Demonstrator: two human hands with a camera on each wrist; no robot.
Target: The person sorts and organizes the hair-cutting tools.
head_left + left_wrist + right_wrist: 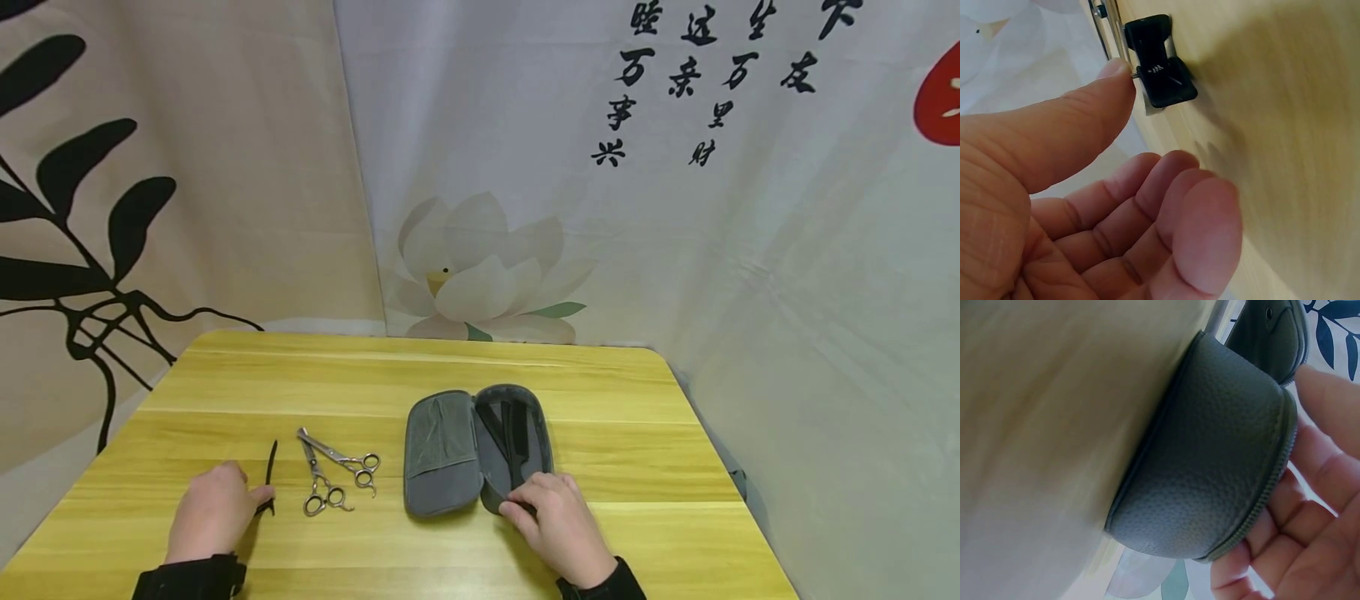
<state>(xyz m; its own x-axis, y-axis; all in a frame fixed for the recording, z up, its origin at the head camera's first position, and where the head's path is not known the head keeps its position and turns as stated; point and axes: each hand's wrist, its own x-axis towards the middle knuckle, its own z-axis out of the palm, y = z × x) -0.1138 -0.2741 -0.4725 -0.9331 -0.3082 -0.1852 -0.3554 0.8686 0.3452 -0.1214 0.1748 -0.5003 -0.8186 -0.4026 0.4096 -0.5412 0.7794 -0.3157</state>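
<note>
Printed cloth hangs behind the yellow wooden counter (600,417), a lotus on one panel and black leaves on the other. On it my left hand (213,512) lies beside a black clip (270,477); the left wrist view shows the fingers loose and apart, the thumb tip just at the clip (1160,62), nothing pinched. My right hand (558,525) rests at the near end of the open grey case (442,454), fingers relaxed against its rim and cupping the rounded shell (1210,469) without closing on it. A black comb (513,437) lies in the right half of the case, and two pairs of steel scissors (333,479) lie crossed between the clip and the case. To do this well I judge I should steady the case by its end with the right hand and take the clip by its hinged tail, thumb against forefinger, since it is thin and lies flat on smooth wood. The case is pebbled like leather outside, with a zip round the edge and a soft cloth lining; the clip is hard, glossy plastic with a metal spring.
</note>
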